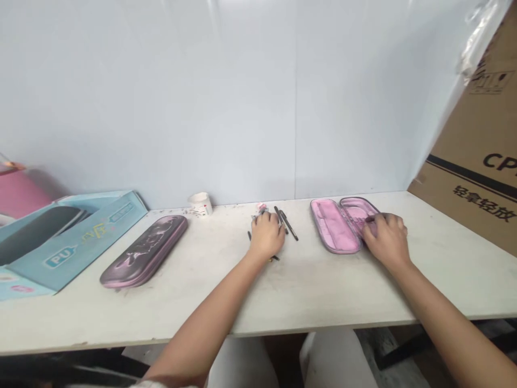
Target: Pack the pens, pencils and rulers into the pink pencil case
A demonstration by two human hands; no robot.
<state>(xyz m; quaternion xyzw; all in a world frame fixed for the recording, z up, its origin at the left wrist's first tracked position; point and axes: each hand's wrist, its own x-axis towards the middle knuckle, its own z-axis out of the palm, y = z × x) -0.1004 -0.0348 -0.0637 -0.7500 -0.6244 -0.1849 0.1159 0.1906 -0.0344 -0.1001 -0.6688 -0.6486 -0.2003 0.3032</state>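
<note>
My left hand lies palm down on a small cluster of items at the middle of the white table. A thin black pen passes under that hand, and its far end shows at the hand's lower right. Two more black pens lie just beyond my fingers, with a small pink-and-white item at the fingertips. My right hand rests on the lid of an open pink pencil case, and a dark slim item shows at its fingertips. A closed mauve pencil case lies well to the left.
A light blue printed box lies at the table's left end, with a pink object behind it. A white paper cup stands against the pale wall. A large cardboard carton leans at the right.
</note>
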